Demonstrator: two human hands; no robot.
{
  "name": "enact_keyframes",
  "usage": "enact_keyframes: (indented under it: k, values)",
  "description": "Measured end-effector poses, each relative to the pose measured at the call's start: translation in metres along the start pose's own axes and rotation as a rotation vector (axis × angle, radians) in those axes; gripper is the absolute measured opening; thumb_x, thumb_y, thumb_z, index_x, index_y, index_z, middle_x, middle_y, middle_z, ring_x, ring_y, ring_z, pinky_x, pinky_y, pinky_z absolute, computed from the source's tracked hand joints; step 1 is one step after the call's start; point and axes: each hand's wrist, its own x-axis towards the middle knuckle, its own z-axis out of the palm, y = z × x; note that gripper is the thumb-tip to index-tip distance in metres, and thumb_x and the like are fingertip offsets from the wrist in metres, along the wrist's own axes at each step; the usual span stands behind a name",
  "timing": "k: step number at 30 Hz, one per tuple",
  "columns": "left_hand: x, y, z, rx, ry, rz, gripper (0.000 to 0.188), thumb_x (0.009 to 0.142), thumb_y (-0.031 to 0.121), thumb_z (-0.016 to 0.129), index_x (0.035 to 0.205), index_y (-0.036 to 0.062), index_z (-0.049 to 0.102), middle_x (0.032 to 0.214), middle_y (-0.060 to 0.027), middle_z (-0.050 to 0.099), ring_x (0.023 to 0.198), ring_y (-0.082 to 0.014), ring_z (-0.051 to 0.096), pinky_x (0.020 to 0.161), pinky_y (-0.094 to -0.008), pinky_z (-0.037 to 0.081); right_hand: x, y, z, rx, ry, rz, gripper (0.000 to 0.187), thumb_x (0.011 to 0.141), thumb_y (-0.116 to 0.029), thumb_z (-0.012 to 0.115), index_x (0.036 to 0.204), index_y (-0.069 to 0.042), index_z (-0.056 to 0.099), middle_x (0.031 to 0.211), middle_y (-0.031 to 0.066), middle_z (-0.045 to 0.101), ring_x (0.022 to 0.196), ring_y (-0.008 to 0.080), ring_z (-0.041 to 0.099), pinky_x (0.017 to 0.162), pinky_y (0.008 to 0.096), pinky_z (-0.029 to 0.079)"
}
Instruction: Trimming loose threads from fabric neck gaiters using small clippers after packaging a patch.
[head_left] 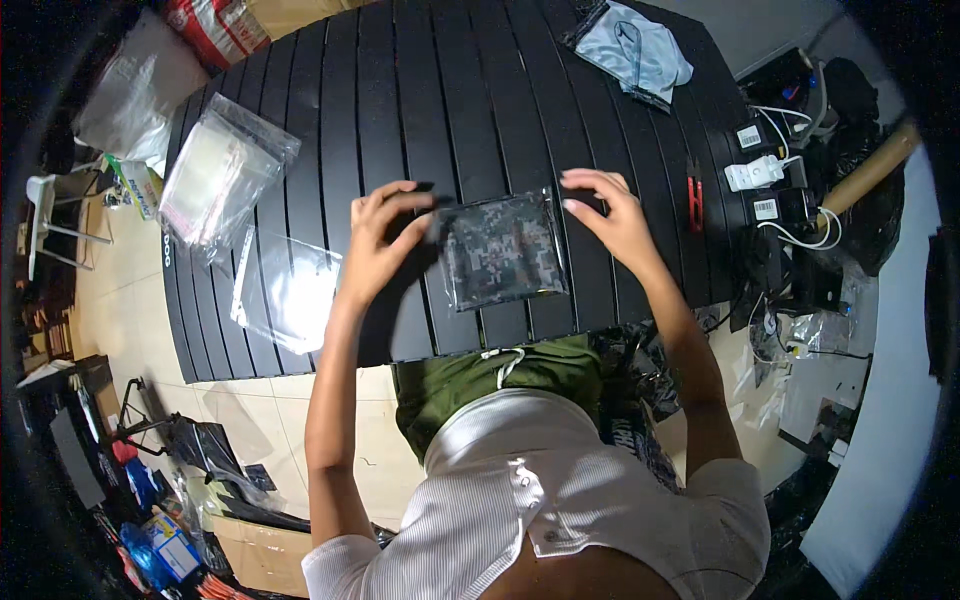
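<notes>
- Here at the black slatted table (480, 110), the left hand (383, 235) goes soft with blur right by the left side of the packet (507, 252) — whether the fingers touch it, I can't tell
- A dark patch (424, 187) sits by those fingertips, too murky to name, and shadow swallows the slats beside the palm
- The left grip: thumb and fingers curved and spread apart, nothing clearly pinched between them
- Over to the right hand (612, 215): thumb and forefinger parted too, tips just beside the packet's upper right corner, the other fingers partly hidden
- The packet itself lies flat on the table, between the two hands
- And what a look — roughly square, pixel camouflage in greys and black under clear, glinting film; how the contents are folded is hard to read
- Off left, a clear sleeve (265, 285) is half lost in white glare, while a stack of bags (222, 175) shows only hazy, pale contents
- Top right, a light blue bundle (650, 60) runs up to the picture's edge; below lies a red-handled tool (696, 205), its dark tip barely showing against the slats
</notes>
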Motion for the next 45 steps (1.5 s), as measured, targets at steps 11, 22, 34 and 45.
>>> enact_keyframes:
  k: [11, 22, 34, 45]
  values:
    - [0.002, 0.035, -0.005, -0.780, -0.079, -0.383, 0.025, 0.073, 0.001, 0.067, 0.097, 0.0013, 0.060, 0.087, -0.0020, 0.062, 0.080, -0.0081, 0.056, 0.073, -0.0218, 0.046, 0.022, -0.031, -0.007, 0.439, -0.275, 0.099, 0.020, 0.071, 0.001, 0.067, 0.085, -0.003, 0.055, 0.098, 0.0108, 0.060, 0.091, 0.0163, 0.058, 0.080, 0.0271, 0.045]
    - [-0.044, 0.025, -0.014, -0.802, 0.160, -0.316, 0.032, 0.087, 0.002, 0.036, 0.114, -0.0017, 0.052, 0.116, -0.0145, 0.054, 0.113, -0.0227, 0.048, 0.099, -0.0334, 0.034, -0.037, -0.050, -0.053, 0.077, -0.124, 0.054, 0.022, 0.078, -0.008, 0.057, 0.099, -0.002, 0.059, 0.118, 0.0157, 0.054, 0.118, 0.0288, 0.044, 0.100, 0.0372, 0.032]
    - [0.024, 0.041, 0.096, 0.435, 0.092, 0.010, 0.046, 0.090, 0.031, 0.036, 0.131, 0.0112, 0.038, 0.136, -0.0119, 0.034, 0.128, -0.0257, 0.029, 0.103, -0.0497, 0.019, -0.004, -0.040, 0.078, -0.663, 0.194, 0.023, 0.049, 0.086, -0.026, 0.047, 0.133, -0.019, 0.036, 0.138, 0.0248, 0.021, 0.128, 0.0393, 0.021, 0.102, 0.0538, 0.014]
    - [0.028, 0.043, 0.099, 0.533, 0.049, -0.034, 0.041, 0.090, 0.031, 0.032, 0.129, 0.0209, 0.041, 0.139, -0.0064, 0.031, 0.129, -0.0215, 0.027, 0.104, -0.0520, 0.014, -0.001, -0.040, 0.075, -0.735, 0.183, 0.072, 0.049, 0.084, -0.033, 0.048, 0.131, -0.024, 0.039, 0.138, 0.0205, 0.025, 0.129, 0.0350, 0.023, 0.101, 0.0579, 0.013]
